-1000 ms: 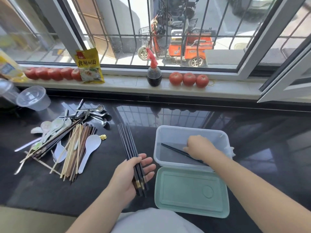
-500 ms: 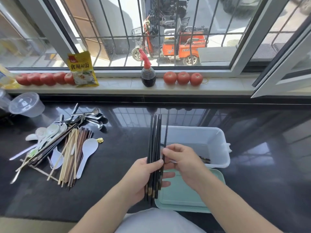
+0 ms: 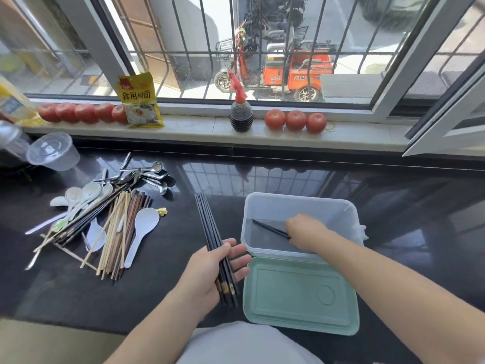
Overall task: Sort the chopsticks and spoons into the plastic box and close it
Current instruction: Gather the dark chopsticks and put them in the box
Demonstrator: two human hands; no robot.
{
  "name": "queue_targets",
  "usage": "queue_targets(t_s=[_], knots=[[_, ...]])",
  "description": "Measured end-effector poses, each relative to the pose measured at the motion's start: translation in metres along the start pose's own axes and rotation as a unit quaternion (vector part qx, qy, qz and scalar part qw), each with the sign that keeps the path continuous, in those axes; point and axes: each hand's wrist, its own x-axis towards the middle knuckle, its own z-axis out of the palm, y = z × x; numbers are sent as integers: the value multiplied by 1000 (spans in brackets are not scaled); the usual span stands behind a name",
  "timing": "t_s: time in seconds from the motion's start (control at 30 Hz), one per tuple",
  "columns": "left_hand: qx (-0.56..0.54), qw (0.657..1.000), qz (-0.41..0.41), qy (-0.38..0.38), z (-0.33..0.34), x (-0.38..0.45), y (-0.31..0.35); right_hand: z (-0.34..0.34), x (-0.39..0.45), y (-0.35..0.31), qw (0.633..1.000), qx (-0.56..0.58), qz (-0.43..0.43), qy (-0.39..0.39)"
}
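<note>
A black chopstick (image 3: pixel 270 228) is pinched inside the plastic box (image 3: pixel 299 206) by the right hand (image 3: pixel 304 229). A bundle of black chopsticks (image 3: pixel 210 232) is gripped by the left hand (image 3: pixel 212 269). Left of both hands, the pile of spoons and chopsticks (image 3: pixel 105 216) remains unsorted, and the lid (image 3: pixel 299 292) is off.

Box (image 3: pixel 299 206) center-right of frame, lid (image 3: pixel 299 295) directly below it; utensil pile (image 3: pixel 105 219) mid-left; chopstick bundle (image 3: pixel 212 240) between pile and box.

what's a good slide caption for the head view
Right hand lays black chopsticks in the plastic box while the left hand holds a bundle.
</note>
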Motion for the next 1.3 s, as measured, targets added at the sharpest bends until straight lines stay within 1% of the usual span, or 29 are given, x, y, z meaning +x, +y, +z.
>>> queue_targets(t_s=[0.07, 0.13, 0.2, 0.23, 0.27, 0.3, 0.33, 0.4, 0.43, 0.47, 0.53, 0.57, 0.6, 0.63, 0.67, 0.73, 0.77, 0.8, 0.83, 0.87, 0.9, 0.93, 0.97, 1.0, 1.03, 1.07, 1.17, 1.3], knots=[[-2, 1000, 2, -5, 0, -2, 2, 3, 3, -2, 1000, 2, 8, -1], [-6, 1000, 3, -10, -2, -3, 3, 1, -2, 0, 999, 46, 27, 2], [6, 1000, 2, -21, -3, -3, 5, -9, -13, 1, 989, 133, 44, 41], [16, 999, 2, -30, -4, -3, 6, -16, -23, 0, 975, 204, 51, 75], [23, 999, 1, -43, -4, -3, 7, -23, -35, -4, 948, 295, 53, 110], [28, 998, 2, -59, -3, -3, 7, -29, -51, -12, 910, 391, 45, 133], [33, 996, 3, -79, 0, -3, 7, -35, -69, -24, 867, 480, 23, 131], [66, 989, 5, -130, 7, -4, 5, -43, -102, -51, 774, 627, -33, 75], [94, 982, 8, -161, 11, -4, 3, -41, -111, -61, 735, 674, -46, 56], [125, 974, 11, -191, 15, -5, 1, -37, -115, -69, 705, 706, -42, 56], [180, 956, 16, -230, 19, -7, -3, -27, -116, -75, 644, 762, 2, 61], [199, 950, 15, -242, 19, -8, -4, -24, -116, -74, 618, 784, 19, 56], [209, 946, 12, -249, 19, -9, -4, -22, -116, -72, 607, 792, 28, 56], [210, 945, 9, -251, 18, -10, -4, -24, -116, -69, 602, 794, 31, 73], [204, 947, 8, -247, 17, -11, -4, -28, -115, -62, 587, 801, 34, 111], [181, 962, 16, -204, 15, -8, -4, -42, -112, -38, 517, 824, 25, 229], [166, 971, 22, -168, 13, -5, -4, -52, -112, -24, 509, 807, 16, 300], [148, 980, 27, -129, 10, -2, -4, -60, -110, -8, 546, 750, 8, 372], [124, 988, 30, -92, 6, 2, -3, -66, -107, 7, 632, 646, 9, 428], [100, 993, 31, -59, 2, 7, -3, -66, -99, 20, 741, 508, 9, 440], [76, 996, 31, -34, -3, 11, -2, -64, -88, 28, 848, 367, 9, 383], [56, 998, 31, -14, -7, 14, -1, -59, -77, 30, 927, 249, 19, 280], [40, 999, 30, -1, -9, 17, 0, -50, -63, 28, 972, 163, 28, 168], [29, 999, 27, 7, -11, 19, -1, -39, -49, 24, 991, 104, 24, 80], [21, 999, 24, 11, -12, 19, -2, -28, -38, 17, 998, 63, 11, 25], [17, 1000, 23, 12, -12, 20, -4, -20, -27, 10, 999, 37, -1, -4], [21, 1000, 20, 9, -9, 17, -7, -6, -5, -4, 1000, 4, -10, -21], [22, 1000, 18, -6, -11, 13, -6, 2, 5, -4, 1000, 3, 12, -18]])
